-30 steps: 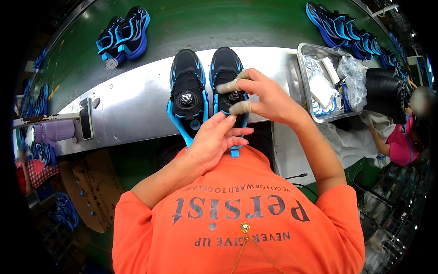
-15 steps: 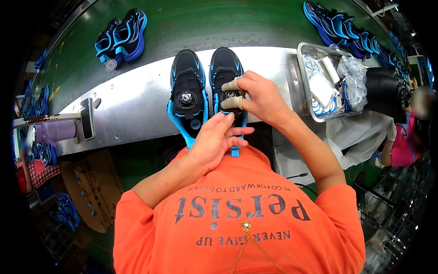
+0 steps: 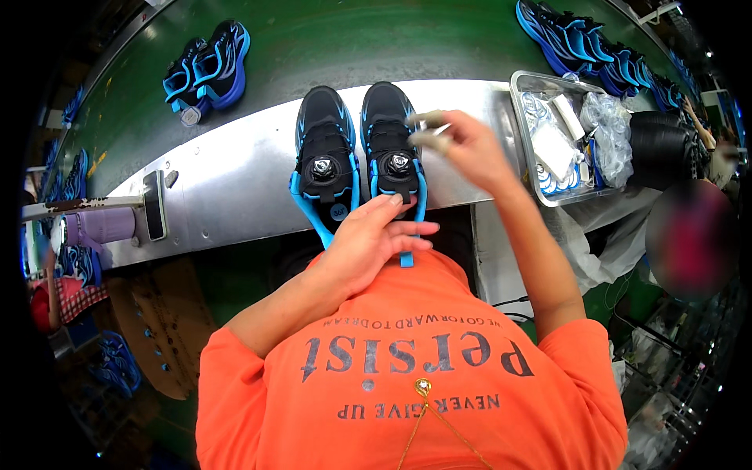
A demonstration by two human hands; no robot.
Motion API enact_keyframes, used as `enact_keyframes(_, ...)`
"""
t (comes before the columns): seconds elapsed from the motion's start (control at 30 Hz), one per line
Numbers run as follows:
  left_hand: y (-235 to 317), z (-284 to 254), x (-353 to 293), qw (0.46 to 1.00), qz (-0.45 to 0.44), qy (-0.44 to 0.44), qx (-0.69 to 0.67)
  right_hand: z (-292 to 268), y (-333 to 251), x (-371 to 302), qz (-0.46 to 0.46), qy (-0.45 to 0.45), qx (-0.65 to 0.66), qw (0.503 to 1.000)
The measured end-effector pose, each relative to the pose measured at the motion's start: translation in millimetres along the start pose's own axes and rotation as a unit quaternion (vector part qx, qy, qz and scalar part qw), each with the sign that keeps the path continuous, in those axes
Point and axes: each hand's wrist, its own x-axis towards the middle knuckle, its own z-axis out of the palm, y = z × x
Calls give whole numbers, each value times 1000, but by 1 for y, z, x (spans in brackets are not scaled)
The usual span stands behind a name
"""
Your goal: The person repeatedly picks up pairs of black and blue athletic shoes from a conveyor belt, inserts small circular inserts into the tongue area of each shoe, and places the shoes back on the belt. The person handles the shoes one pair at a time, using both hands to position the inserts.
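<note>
Two black sneakers with blue trim stand side by side before me, toes pointing away: the left sneaker (image 3: 323, 117) and the right sneaker (image 3: 385, 117). Each has a round lacing dial on its tongue; the right one's dial (image 3: 398, 163) is uncovered. My left hand (image 3: 366, 244) grips the right sneaker at its collar, thumb against the tongue's top edge and fingers across the shoe opening. Off to the right of that sneaker, my right hand (image 3: 462, 145) hovers, somewhat blurred. Pale covers sit on its thumb and forefinger, which are apart with bright metal showing between them.
A clear plastic bin (image 3: 536, 188) of small parts and bags stands at the right. Another sneaker pair (image 3: 223, 70) rests on the green surface (image 3: 376, 47) at far left, more at far right. A dark phone-like device (image 3: 154, 205) and a lilac cup (image 3: 110, 224) are at left.
My right hand has come off the right sneaker's dial and moved a little right. My left hand keeps its place at the collar.
</note>
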Motion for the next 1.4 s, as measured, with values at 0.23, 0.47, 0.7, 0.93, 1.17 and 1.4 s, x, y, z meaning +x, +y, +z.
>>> enact_keyframes(0.23,72,10,-6,717,193,27,669,-46,3,-16,-33,-41,-135,989)
enact_keyframes(0.47,84,34,60,485,142,19,863,23,6,-17,-43,-84,-29,995)
enact_keyframes(0.7,85,38,78,391,199,-90,894,18,28,-19,-62,-71,-86,992)
enact_keyframes(0.93,82,20,36,525,441,-35,727,-20,2,-11,-115,-101,-51,987)
enact_keyframes(1.17,37,-1,-13,730,332,-21,597,-2,-22,-19,-126,-32,-153,980)
enact_keyframes(1.4,63,-32,-15,766,384,117,502,13,-22,-28,-101,13,-192,976)
